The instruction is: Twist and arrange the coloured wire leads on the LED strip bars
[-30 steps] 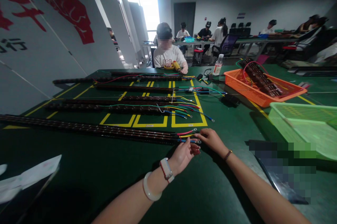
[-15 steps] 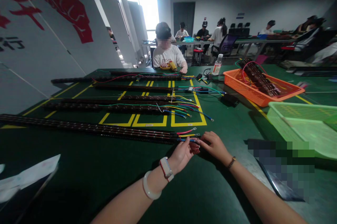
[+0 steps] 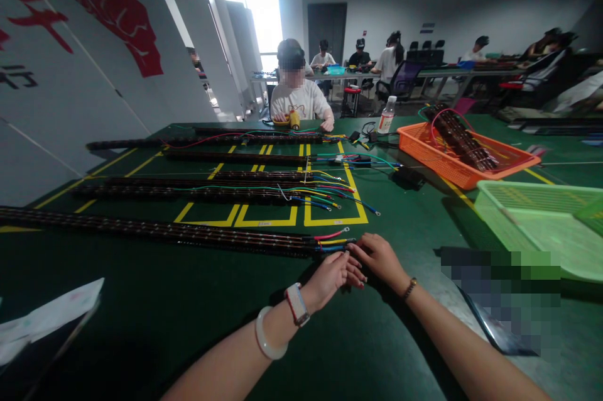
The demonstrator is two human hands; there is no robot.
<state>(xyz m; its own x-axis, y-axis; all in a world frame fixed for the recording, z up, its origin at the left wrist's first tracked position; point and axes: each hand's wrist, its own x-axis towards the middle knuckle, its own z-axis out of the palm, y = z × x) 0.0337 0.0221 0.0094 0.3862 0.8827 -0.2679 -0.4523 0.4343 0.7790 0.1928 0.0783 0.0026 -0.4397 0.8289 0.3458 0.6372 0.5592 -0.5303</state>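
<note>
A long dark wire harness (image 3: 188,232) lies across the near side of the table. From its right end come a red wire (image 3: 330,235), a yellow wire (image 3: 335,242) and a blue wire (image 3: 330,249), tipped with metal ring lugs where visible. My right hand (image 3: 379,258) bends over the blue wire's end, fingertips pinched at it; the tip itself is hidden. Just below, my left hand (image 3: 332,278) is half turned palm in, with loose fingers apart and its thumb side close to the blue wire. I see nothing held in it.
More harnesses (image 3: 226,192) lie behind, over yellow tape outlines. At right stand an orange basket (image 3: 438,165) holding a harness, a green basket (image 3: 499,225) and a dark flat object (image 3: 499,319). A bottle (image 3: 387,115) stands far back. Opposite, a person holds a yellow heat gun (image 3: 294,119).
My left hand has dropped slightly and its fingers have loosened from the blue wire's end. My right hand has shifted a little left onto it. The person opposite has turned the heat gun.
</note>
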